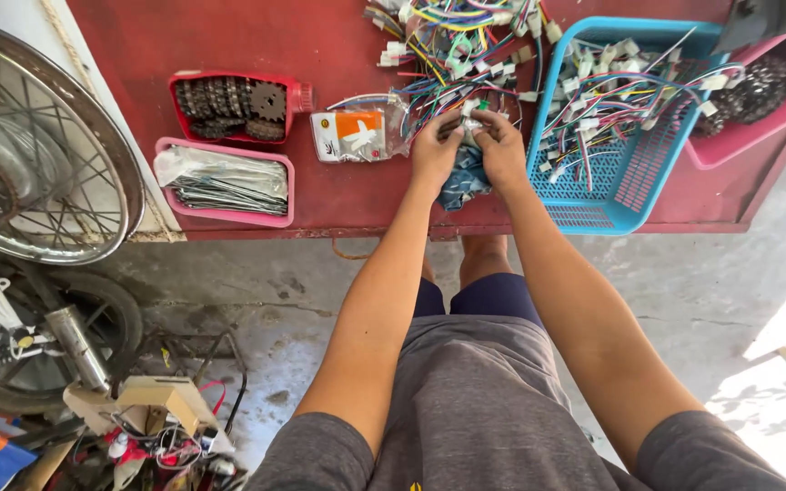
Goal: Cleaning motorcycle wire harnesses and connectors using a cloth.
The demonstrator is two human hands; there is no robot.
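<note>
Both my hands meet over the red table [320, 55]. My left hand [434, 150] and my right hand [502, 145] pinch a small white connector with coloured wires [470, 123] between their fingertips. Under my hands lies a crumpled blue patterned cloth [464, 182]. The wires run up into a loose tangle of coloured wire harnesses [457, 36] just beyond my fingers.
A blue plastic basket [611, 195] full of wired connectors stands right of my hands. An orange-and-white packet [352, 135] lies to the left. Further left are a red tray of sprockets [234, 105] and a pink tray of bagged parts [225, 182]. A spoked wheel [29, 145] leans at far left.
</note>
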